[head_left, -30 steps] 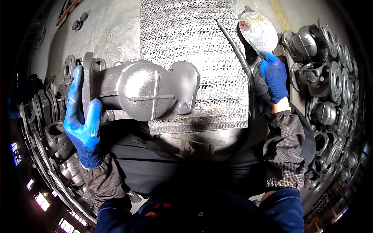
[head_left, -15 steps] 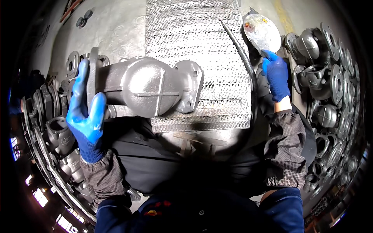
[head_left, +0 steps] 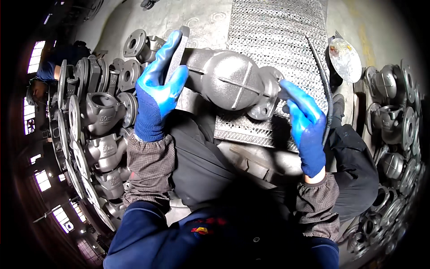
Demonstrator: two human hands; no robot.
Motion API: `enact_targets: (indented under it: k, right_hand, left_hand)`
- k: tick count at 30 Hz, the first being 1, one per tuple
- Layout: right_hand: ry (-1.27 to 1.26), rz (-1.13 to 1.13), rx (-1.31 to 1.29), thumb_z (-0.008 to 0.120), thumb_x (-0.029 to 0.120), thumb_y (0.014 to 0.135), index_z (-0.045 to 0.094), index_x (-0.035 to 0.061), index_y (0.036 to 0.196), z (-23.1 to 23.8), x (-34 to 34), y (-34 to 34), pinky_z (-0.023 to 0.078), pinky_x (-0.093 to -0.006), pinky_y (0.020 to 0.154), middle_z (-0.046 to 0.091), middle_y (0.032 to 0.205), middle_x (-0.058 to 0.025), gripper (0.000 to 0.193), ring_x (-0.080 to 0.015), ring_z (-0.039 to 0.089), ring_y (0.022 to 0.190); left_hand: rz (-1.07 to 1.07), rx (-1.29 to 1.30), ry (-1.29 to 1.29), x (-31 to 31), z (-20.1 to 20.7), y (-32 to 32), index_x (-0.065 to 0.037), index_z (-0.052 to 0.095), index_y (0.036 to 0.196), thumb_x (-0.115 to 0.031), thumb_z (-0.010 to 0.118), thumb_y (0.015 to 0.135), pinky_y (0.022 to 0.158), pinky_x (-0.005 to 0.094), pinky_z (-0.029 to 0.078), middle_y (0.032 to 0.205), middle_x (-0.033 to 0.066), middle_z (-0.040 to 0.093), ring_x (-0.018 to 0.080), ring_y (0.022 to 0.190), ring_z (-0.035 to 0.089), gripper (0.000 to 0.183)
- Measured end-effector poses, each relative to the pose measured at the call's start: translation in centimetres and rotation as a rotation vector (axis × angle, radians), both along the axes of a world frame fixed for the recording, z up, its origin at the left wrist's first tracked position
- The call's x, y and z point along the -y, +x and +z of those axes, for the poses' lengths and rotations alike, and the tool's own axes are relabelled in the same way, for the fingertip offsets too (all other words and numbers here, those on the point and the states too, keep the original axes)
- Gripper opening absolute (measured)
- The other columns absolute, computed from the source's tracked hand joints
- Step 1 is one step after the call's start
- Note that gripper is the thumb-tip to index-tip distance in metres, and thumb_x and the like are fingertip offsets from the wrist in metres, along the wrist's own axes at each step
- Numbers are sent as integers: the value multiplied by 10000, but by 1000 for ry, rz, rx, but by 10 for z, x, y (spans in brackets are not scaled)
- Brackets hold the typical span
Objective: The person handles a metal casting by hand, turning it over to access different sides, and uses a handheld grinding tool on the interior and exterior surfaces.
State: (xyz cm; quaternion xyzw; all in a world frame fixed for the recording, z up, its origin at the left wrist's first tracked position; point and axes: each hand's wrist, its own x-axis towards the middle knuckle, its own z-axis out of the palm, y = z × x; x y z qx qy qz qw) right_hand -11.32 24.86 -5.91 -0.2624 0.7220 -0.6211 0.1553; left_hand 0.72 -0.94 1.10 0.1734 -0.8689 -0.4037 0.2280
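Note:
A large grey cast-metal valve body (head_left: 228, 80) with flanges at both ends is held up in front of me, over a patterned metal plate (head_left: 273, 54). My left hand (head_left: 159, 89), in a blue glove, grips the flange at its left end. My right hand (head_left: 304, 119), also blue-gloved, touches the flange at its right end with fingers spread.
Rows of similar grey valve castings (head_left: 96, 134) are stacked at my left, and more castings (head_left: 394, 125) lie at the right. A thin dark hose (head_left: 323, 85) crosses the plate's right side. A shiny round object (head_left: 345, 60) lies at the upper right. Another person (head_left: 47, 76) is at far left.
My right hand left the shiny object at upper right and came onto the casting's right flange. The casting has been lifted and swung nearer to me.

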Motion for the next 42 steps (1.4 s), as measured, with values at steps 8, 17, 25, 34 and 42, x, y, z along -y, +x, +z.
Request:
enact_targets:
  k: [8, 17, 25, 34, 42]
  right_hand:
    - [25, -18, 36, 557, -40, 882, 642, 3, 1178, -18, 15, 9, 468, -297, 924, 655, 1151, -119, 310, -197, 617, 1054]
    - [42, -36, -14, 581, -41, 876, 638, -1, 1180, -23, 21, 13, 469, -290, 931, 654, 1148, -120, 312, -185, 613, 1056]
    - [-4, -53, 35, 582, -47, 876, 638, 3, 1184, -26, 22, 16, 476, -290, 925, 651, 1158, -112, 316, -179, 617, 1043]
    - [-41, -93, 83, 597, -43, 871, 639, 5, 1183, -27, 22, 20, 470, -296, 949, 646, 1176, -117, 318, -186, 611, 1077]
    - [-58, -99, 120, 597, -39, 872, 640, 2, 1179, -29, 23, 19, 466, -299, 958, 646, 1178, -116, 313, -191, 610, 1081]
  left_hand:
    - [34, -21, 4, 4, -7, 4, -9, 500, 1354, -80, 611, 838, 1079, 358, 361, 1371, 140, 526, 222, 1279, 482, 533]
    - [28, -74, -10, 6, -10, 3, 5, 510, 1340, -72, 619, 832, 1066, 354, 378, 1347, 143, 547, 225, 1251, 511, 526]
    - [57, -21, -22, 4, -7, 2, 12, 508, 1339, -81, 621, 833, 1068, 357, 378, 1361, 145, 533, 229, 1259, 505, 527]
    - [23, 29, -27, 6, -4, 5, 5, 444, 1392, -138, 620, 853, 1093, 381, 339, 1416, 162, 471, 255, 1309, 450, 585]
    - [56, 35, -41, 2, -2, 3, 23, 480, 1357, -102, 617, 837, 1063, 358, 378, 1367, 165, 522, 243, 1264, 498, 552]
